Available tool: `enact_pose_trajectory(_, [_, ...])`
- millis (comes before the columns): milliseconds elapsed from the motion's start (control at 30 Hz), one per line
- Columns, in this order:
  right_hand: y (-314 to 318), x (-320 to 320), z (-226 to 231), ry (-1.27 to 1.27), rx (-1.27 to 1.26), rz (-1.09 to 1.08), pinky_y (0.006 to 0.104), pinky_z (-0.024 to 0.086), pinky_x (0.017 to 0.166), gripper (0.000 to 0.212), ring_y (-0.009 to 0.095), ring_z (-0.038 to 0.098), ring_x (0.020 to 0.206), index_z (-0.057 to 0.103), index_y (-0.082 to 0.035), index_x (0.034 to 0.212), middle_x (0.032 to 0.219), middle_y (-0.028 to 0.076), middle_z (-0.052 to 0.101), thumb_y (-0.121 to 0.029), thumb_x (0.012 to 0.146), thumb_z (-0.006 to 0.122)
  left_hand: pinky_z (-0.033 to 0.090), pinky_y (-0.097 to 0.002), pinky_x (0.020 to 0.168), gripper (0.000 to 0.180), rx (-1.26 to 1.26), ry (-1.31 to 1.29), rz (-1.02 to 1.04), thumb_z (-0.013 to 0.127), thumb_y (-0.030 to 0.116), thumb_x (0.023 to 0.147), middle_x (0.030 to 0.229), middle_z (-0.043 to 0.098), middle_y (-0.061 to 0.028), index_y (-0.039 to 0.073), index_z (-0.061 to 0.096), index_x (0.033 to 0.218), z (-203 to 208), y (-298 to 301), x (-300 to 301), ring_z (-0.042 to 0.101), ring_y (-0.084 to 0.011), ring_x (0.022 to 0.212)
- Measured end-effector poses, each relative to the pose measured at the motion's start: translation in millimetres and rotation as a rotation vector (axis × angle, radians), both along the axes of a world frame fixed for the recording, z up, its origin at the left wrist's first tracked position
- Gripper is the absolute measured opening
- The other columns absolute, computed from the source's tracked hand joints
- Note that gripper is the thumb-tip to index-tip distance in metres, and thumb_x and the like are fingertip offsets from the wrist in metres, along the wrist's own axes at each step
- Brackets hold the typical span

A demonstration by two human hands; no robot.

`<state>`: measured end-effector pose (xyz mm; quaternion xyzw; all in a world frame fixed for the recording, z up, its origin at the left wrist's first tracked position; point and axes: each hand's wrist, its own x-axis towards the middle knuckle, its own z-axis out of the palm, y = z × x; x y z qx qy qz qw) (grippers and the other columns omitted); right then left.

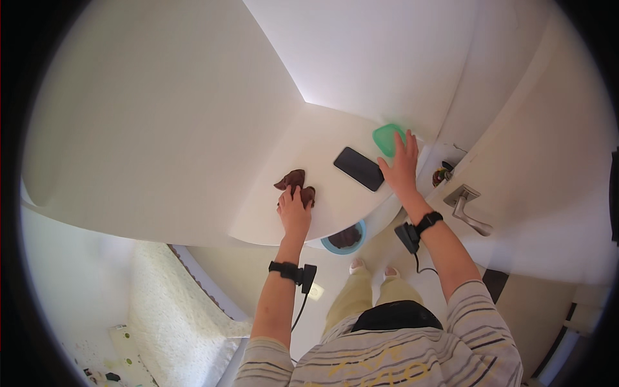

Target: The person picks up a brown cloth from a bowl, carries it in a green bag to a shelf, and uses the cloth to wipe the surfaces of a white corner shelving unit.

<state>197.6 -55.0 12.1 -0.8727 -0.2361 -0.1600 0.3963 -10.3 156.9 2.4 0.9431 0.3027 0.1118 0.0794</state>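
A crumpled dark brown cloth (293, 178) lies on the white corner shelf. My left hand (294, 211) rests on its near part, fingers bent over it and gripping the fabric. To the right, my right hand (403, 169) has its fingers spread and holds nothing. Its fingertips reach over the right edge of a translucent green plastic dish (385, 137); whether they touch it I cannot tell. A dark-screened phone (358, 169) lies flat between the hands, close to my right thumb.
The white shelf (264, 216) has a curved front edge and meets walls behind. Below it stands a light blue basin (360, 242) with dark brown cloth (346, 238) inside. A door with a metal handle (467, 209) is at right. A white textured cover (171, 309) hangs lower left.
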Motion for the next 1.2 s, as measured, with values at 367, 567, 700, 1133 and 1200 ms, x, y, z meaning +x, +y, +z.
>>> enact_pose_trajectory(367, [-4,-78,-4,-0.06,-0.095,0.207,0.0517,0.026,0.107,0.058,0.04,0.03,0.131,0.046,-0.005,0.128,0.139,0.02,0.037,-0.019,0.076,0.068,0.03,-0.0496,0.107,0.057,-0.035,-0.002,-0.389,0.066,0.014,0.08,0.143,0.038,-0.0178,0.01,0.046,0.133,-8,64,151,0.035,-0.038,0.131])
enact_pose_trajectory(567, [6,-85,-9,-0.02,-0.079,0.147,0.0514,0.025,0.107,0.059,0.04,0.029,0.132,0.047,-0.004,0.128,0.139,0.019,0.037,-0.022,0.076,0.069,0.028,-0.0503,0.108,0.055,0.09,0.121,-0.462,0.062,0.023,0.083,0.145,0.037,-0.013,0.015,0.046,0.135,-5,88,225,0.032,-0.0353,0.135])
enact_pose_trajectory(700, [12,-84,-10,-0.01,-0.094,0.105,0.0515,0.026,0.105,0.063,0.037,0.03,0.132,0.047,-0.009,0.129,0.142,0.017,0.036,-0.025,0.073,0.071,0.03,-0.0505,0.105,0.054,0.207,0.131,-0.192,0.061,0.035,0.084,0.137,0.045,-0.0124,0.006,0.05,0.128,-6,142,206,0.038,-0.0338,0.129])
enact_pose_trajectory(1133, [23,-80,-6,-0.042,-0.095,0.025,0.0489,0.024,0.104,0.058,0.032,0.038,0.125,0.051,-0.006,0.121,0.134,0.017,0.044,-0.027,0.071,0.073,0.031,-0.0442,0.108,0.057,0.141,-0.088,-0.371,0.063,0.028,0.085,0.141,0.039,-0.0223,0.002,0.046,0.132,-17,124,167,0.037,-0.037,0.13])
enact_pose_trajectory(1200, [22,-78,-5,-0.047,-0.095,0.005,0.0473,0.027,0.102,0.061,0.031,0.042,0.121,0.051,-0.007,0.122,0.13,0.014,0.047,-0.026,0.068,0.074,0.029,-0.0441,0.109,0.058,0.108,-0.039,-0.285,0.061,0.028,0.087,0.146,0.034,-0.02,0.004,0.041,0.136,-16,127,116,0.033,-0.0359,0.133])
